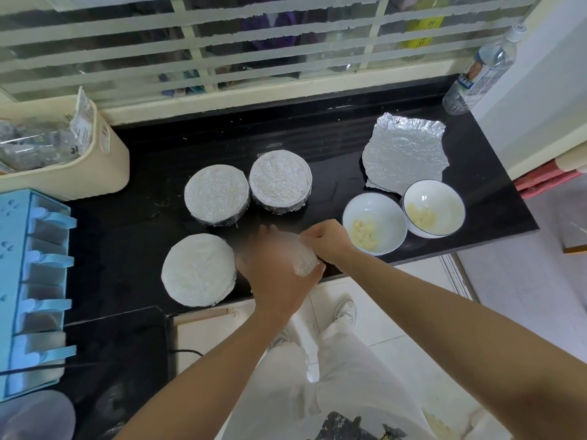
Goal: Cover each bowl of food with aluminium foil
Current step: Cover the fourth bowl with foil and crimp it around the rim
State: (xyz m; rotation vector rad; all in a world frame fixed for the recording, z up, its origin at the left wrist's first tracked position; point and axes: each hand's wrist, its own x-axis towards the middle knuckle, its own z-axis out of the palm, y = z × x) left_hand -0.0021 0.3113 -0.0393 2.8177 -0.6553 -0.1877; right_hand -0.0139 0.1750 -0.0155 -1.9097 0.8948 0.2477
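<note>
Head view: both hands are on a foil-wrapped bowl (305,260) at the counter's (349,144) 6 o'clock edge. The blurry left hand (276,277) curls over its top, and the right hand (328,242) pinches the foil at its 2 o'clock rim. Three covered bowls (216,195) sit at 9 to 11, two open bowls (371,208) at 3 and a foil sheet (405,154) at 1.

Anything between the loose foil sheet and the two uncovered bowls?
Nothing visible: the foil sheet lies flat just behind the two uncovered bowls. The left hand and right hand hold a foil-wrapped bowl off to the side, clear of that path.
</note>
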